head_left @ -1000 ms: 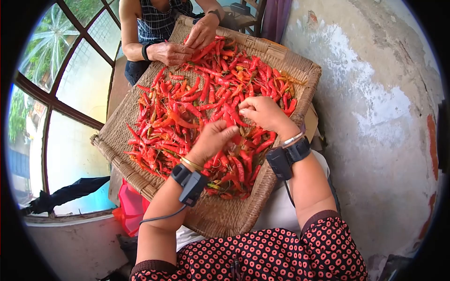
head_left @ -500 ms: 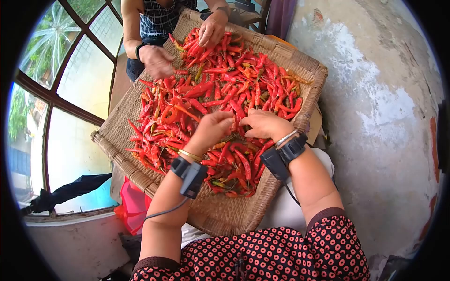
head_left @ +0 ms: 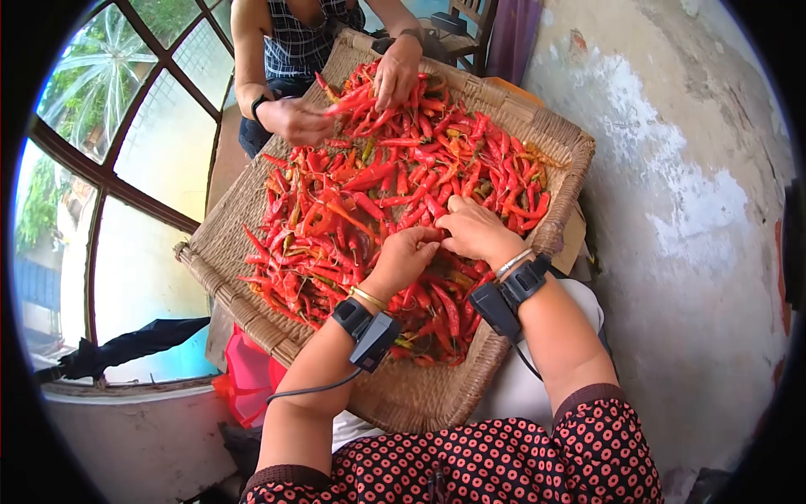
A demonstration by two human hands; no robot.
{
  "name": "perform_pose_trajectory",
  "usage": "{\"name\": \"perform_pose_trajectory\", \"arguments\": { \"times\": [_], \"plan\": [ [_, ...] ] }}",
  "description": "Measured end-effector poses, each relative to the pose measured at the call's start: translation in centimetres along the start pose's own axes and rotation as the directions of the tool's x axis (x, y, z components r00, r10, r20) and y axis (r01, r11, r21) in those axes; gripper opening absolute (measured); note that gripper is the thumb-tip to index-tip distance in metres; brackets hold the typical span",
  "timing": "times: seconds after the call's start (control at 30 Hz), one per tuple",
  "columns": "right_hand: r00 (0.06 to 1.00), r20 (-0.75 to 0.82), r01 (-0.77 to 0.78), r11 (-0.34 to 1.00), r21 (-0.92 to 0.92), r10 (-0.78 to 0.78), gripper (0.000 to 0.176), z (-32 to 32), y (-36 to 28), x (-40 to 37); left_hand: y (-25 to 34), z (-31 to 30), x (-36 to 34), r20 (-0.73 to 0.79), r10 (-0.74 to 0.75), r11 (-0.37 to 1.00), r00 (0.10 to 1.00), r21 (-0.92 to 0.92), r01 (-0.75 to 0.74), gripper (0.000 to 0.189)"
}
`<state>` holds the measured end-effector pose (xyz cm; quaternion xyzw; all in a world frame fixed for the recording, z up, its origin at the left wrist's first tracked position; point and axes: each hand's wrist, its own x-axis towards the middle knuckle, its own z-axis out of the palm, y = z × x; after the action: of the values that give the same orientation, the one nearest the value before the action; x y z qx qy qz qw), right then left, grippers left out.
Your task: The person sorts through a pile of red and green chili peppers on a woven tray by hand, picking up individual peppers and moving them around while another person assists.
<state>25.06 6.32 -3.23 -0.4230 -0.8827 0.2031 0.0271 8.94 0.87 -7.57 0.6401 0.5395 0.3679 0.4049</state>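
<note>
Fingertips drawn in and nearly meeting, the left hand [head_left: 403,260] and right hand [head_left: 477,233] work low over red chilies [head_left: 368,177] heaped on a woven tray [head_left: 420,401]; whether either grips one cannot be told. Just to the far side, a single chili [head_left: 435,207] slants from far left to near right, closer to the right hand.

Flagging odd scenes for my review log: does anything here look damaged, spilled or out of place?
The wall right of the woven tray looks damaged: pale, ragged patches break up its surface. No spill shows; the red peppers lie within the tray.
</note>
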Motion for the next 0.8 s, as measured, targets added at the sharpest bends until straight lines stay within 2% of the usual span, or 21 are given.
{"name": "perform_pose_trajectory", "arguments": {
  "times": [0.1,0.17,0.2,0.27,0.3,0.33,0.4,0.43,0.5,0.53,0.6,0.63,0.67,0.73,0.8],
  "plan": [
    [1.0,0.015,0.014,0.995,-0.097,-0.013,0.03,0.5,0.5,0.5,0.3,-0.2,-0.2,0.085,-0.075,0.997,0.994,0.03,0.073,0.025],
    [0.989,0.128,-0.082,0.995,0.054,0.074,0.032,0.2,0.6,1.0,0.1,0.0,-0.2,0.09,-0.103,0.994,0.991,-0.03,0.106,0.025],
    [0.989,0.126,-0.078,0.995,0.055,0.071,0.032,0.2,0.7,1.1,0.2,0.0,-0.2,0.102,-0.133,0.985,0.986,-0.092,0.143,0.025],
    [0.992,0.121,-0.001,0.98,0.198,-0.023,0.032,0.4,1.3,1.2,0.6,-0.1,-0.2,0.109,-0.161,0.975,0.981,-0.136,0.175,0.027],
    [0.998,0.048,0.017,0.98,0.199,-0.027,0.029,0.8,1.0,0.9,0.8,-0.2,-0.2,0.123,-0.191,0.96,0.974,-0.182,0.212,0.028],
    [0.998,0.049,0.018,0.98,0.2,-0.029,0.029,0.7,0.9,1.0,0.7,-0.1,-0.2,0.122,-0.193,0.96,0.974,-0.181,0.213,0.028],
    [0.987,0.159,-0.049,0.991,0.125,0.028,0.03,0.4,0.7,1.0,0.3,0.3,-0.3,0.032,-0.201,0.919,0.979,-0.339,0.2,0.034],
    [0.987,0.16,-0.047,0.991,0.126,0.026,0.03,0.7,0.9,1.2,0.5,0.4,-0.4,0.03,-0.203,0.919,0.979,-0.338,0.201,0.034],
    [0.989,0.141,0.021,0.981,0.194,-0.049,0.03,0.5,1.2,1.9,1.3,-0.1,-0.3,0.072,-0.266,0.912,0.961,-0.305,0.275,0.037],
    [0.99,0.132,0.031,0.981,0.192,-0.057,0.03,-0.2,1.1,2.0,1.9,-0.6,-0.1,0.063,-0.26,0.916,0.964,-0.3,0.267,0.037],
    [0.972,0.226,-0.035,0.909,0.416,-0.066,0.028,-1.0,0.6,1.4,2.8,-0.8,-0.5,0.106,-0.329,0.863,0.938,-0.369,0.344,0.036],
    [0.993,0.08,0.045,0.915,0.401,-0.084,0.026,-0.2,0.6,1.1,2.8,-0.9,-0.5,0.133,-0.338,0.838,0.932,-0.407,0.362,0.035],
    [0.993,0.08,0.046,0.916,0.399,-0.085,0.026,-0.4,0.6,1.2,2.7,-0.8,-0.5,0.131,-0.337,0.839,0.932,-0.409,0.36,0.035],
    [0.962,0.26,-0.025,0.925,0.379,-0.081,0.027,-0.8,0.1,1.4,2.3,-0.6,-0.5,0.136,-0.384,0.79,0.913,-0.464,0.401,0.035],
    [0.969,0.235,-0.026,0.908,0.418,-0.08,0.027,-0.8,0.1,1.2,2.6,-0.7,-0.6,0.139,-0.366,0.803,0.92,-0.454,0.387,0.034]
  ]
}}
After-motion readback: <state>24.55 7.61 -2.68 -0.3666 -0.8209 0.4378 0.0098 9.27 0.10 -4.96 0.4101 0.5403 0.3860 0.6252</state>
